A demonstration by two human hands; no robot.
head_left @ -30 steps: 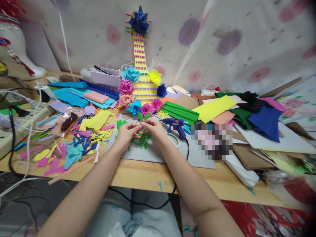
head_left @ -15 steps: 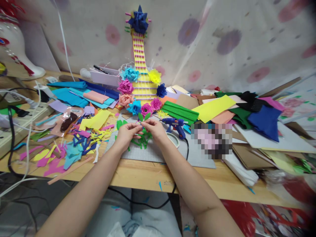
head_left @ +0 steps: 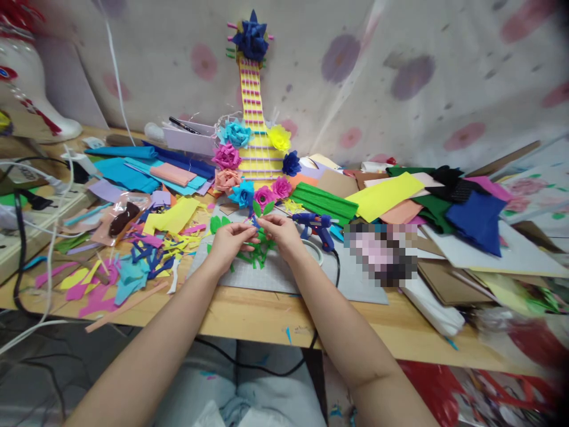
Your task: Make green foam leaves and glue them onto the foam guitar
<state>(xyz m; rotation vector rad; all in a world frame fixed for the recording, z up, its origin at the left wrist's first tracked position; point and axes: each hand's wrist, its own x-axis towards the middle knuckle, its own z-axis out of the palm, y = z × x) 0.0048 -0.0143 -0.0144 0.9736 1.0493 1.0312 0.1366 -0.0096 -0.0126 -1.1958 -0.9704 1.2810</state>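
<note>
Leaf sprig (head_left: 262, 208) edged right, glue gun (head_left: 316, 225) beside

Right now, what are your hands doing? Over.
Left hand and right hand pinch leaves together. Held over mat. Glue gun beside right hand, not blocking.

Left hand (head_left: 227, 240) and right hand (head_left: 281, 232) meet, fingertips pinched.

Pinches a green leaf sprig (head_left: 262, 209) between left hand (head_left: 229, 238) and right hand (head_left: 281, 231), fingertips meeting above a grey cutting mat (head_left: 284, 277) strewn with green cuttings (head_left: 254, 256). Just right of the right hand, a blue glue gun (head_left: 316, 225) beside a tape roll (head_left: 317, 252). Behind, a flower-covered paper guitar (head_left: 254, 118); at left, coloured scraps (head_left: 133, 267).
</note>
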